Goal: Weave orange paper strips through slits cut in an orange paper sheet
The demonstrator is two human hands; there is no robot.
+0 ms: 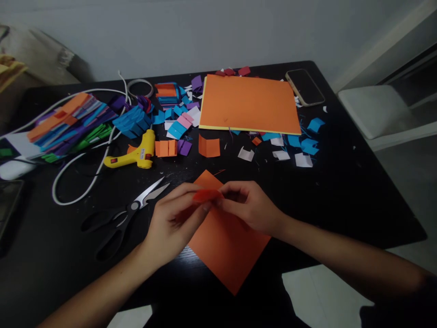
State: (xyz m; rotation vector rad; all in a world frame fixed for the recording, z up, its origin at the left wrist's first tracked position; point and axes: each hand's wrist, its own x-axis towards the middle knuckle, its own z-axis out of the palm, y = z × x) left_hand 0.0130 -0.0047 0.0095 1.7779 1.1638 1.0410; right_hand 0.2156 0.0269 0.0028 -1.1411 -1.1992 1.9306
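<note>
"Forearms [112, 282] are nearest, reaching over the worktop's [362, 205] near edge. What's held?"

"One small red-orange paper piece [206, 196], pinched by the left hand [174, 223] and the right hand [251, 207] together."

"How does it lie?"

"Long axis side to side, an end at each hand's fingertips; neither is clearly nearer. Beneath, an orange sheet [228, 246] points one corner toward that near edge."

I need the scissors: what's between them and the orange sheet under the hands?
In the head view, the left hand shows between the scissors and orange sheet.
</note>
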